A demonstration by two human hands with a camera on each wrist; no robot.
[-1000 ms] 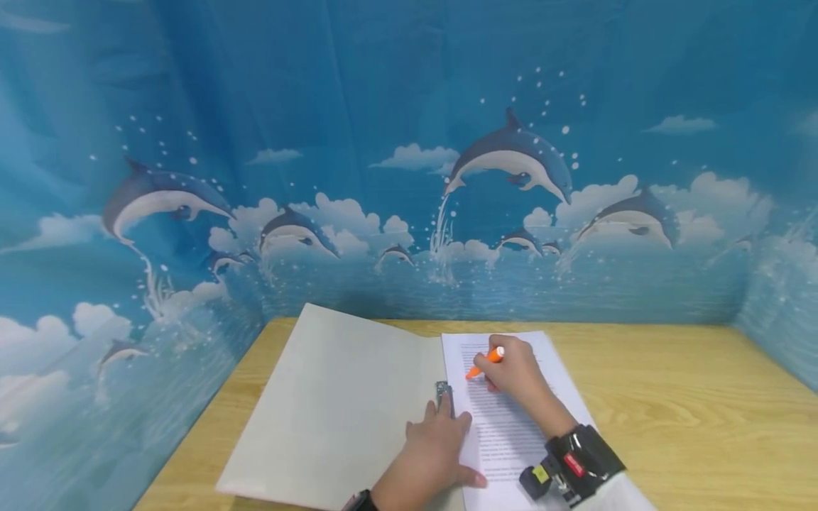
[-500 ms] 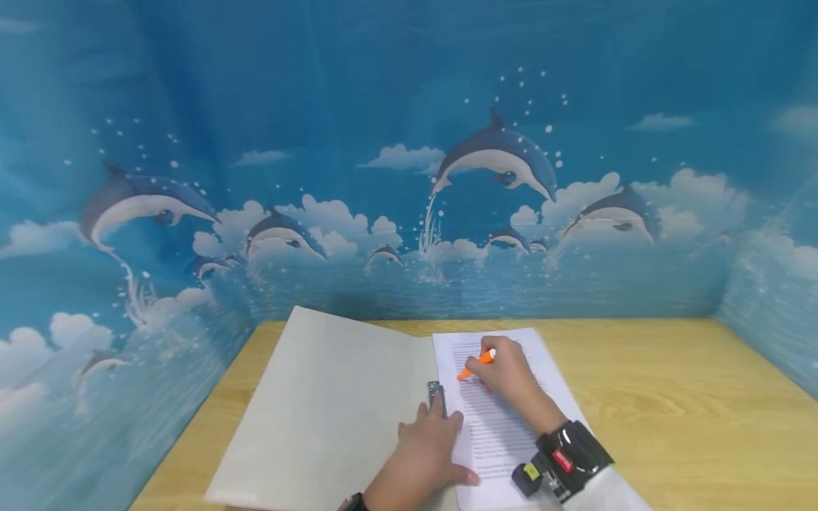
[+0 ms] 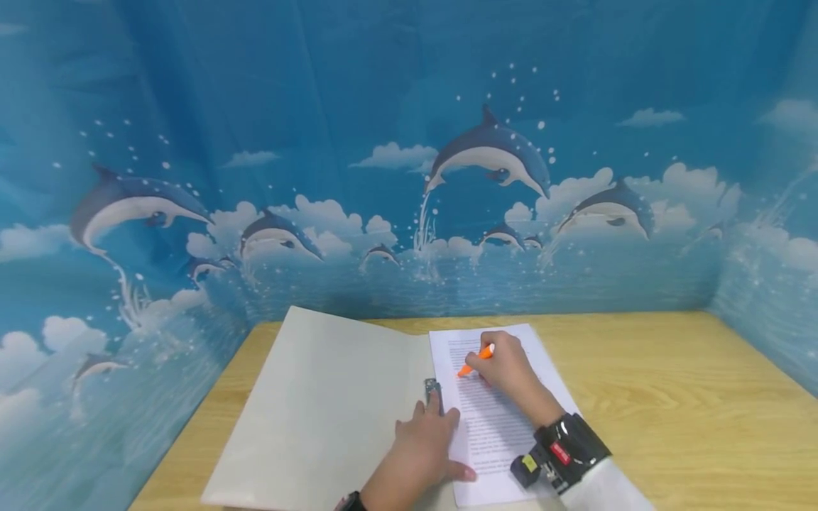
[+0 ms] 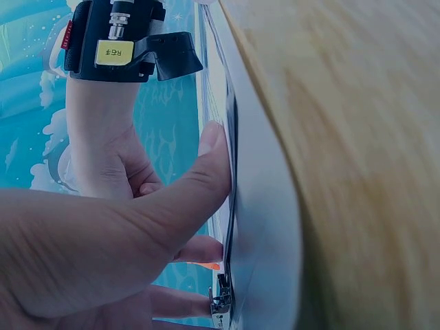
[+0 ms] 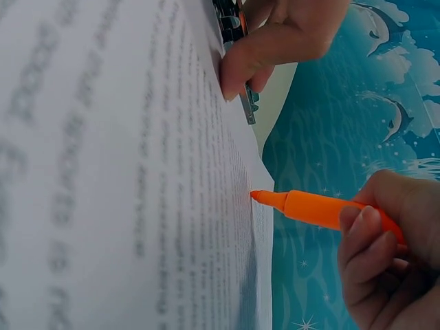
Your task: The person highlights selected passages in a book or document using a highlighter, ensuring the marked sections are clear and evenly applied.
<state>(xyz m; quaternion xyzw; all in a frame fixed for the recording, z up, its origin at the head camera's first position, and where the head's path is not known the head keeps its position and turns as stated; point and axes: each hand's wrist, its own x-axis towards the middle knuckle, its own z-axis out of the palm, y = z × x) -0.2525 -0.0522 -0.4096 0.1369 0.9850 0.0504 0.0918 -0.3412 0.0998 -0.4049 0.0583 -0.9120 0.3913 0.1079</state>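
My right hand (image 3: 511, 370) pinches an orange highlighter (image 3: 478, 360) with a white end. In the right wrist view the tip of the highlighter (image 5: 313, 208) meets the printed page, on its upper left part as the head view shows it. The printed sheets (image 3: 488, 443) lie on the right side of an opened pale folder (image 3: 319, 411). My left hand (image 3: 418, 443) rests with fingers spread across the fold. One of its fingers touches the metal clip (image 3: 432, 389) at the spine, and its thumb lies on the lower left of the page. Any marks on the text are too small to tell.
Beneath the folder is a wooden table (image 3: 664, 419). A blue curtain (image 3: 358, 106) printed with dolphins hangs behind and along the sides. My right wrist wears a black camera strap (image 3: 575, 451), which sits over the page's lower right edge.
The head view has shifted slightly, so everything sits a little further left in it. Both hands and the highlighter keep nearly the same place on the page and folder.
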